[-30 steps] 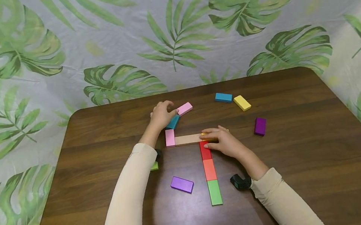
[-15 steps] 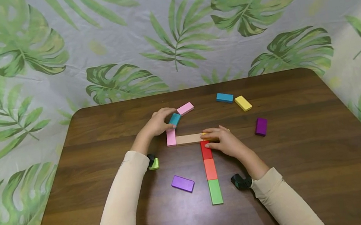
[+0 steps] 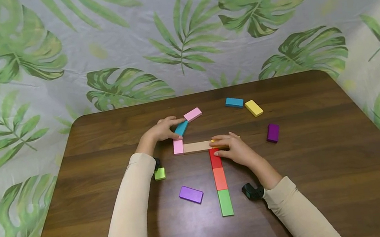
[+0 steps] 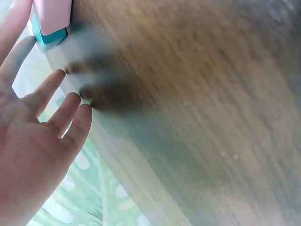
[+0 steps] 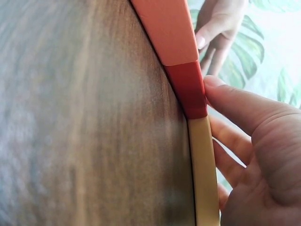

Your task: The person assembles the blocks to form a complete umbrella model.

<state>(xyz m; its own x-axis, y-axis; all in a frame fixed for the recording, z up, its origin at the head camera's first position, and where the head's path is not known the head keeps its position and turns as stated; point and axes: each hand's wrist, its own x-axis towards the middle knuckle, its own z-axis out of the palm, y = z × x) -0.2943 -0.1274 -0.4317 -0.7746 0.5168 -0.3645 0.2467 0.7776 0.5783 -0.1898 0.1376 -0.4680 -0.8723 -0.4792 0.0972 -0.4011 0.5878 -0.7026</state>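
In the head view my left hand (image 3: pixel 160 132) pinches a teal block (image 3: pixel 181 128), thumb at its near end and index finger at its far end. That block slants between a pink block (image 3: pixel 178 147) below it and another pink block (image 3: pixel 193 114) beyond. In the left wrist view the other fingers are spread over the table. My right hand (image 3: pixel 235 149) rests at the corner of the block line, its thumb touching a red block (image 3: pixel 216 158). Its fingers lie over a yellow block (image 5: pixel 204 169), which they partly hide. A beige block (image 3: pixel 197 147) runs left from there.
Below the red block, a coral block (image 3: pixel 220 178) and a green block (image 3: pixel 225 203) continue the line. Loose on the table (image 3: pixel 320 138) lie purple (image 3: pixel 191 194), lime (image 3: pixel 159 174), blue (image 3: pixel 234 102), yellow (image 3: pixel 254 108) and dark purple (image 3: pixel 273 133) blocks.
My left hand has shifted from the teal block's far side to its left and turned the block a little, its near end now by the pink block. My right hand stays put.
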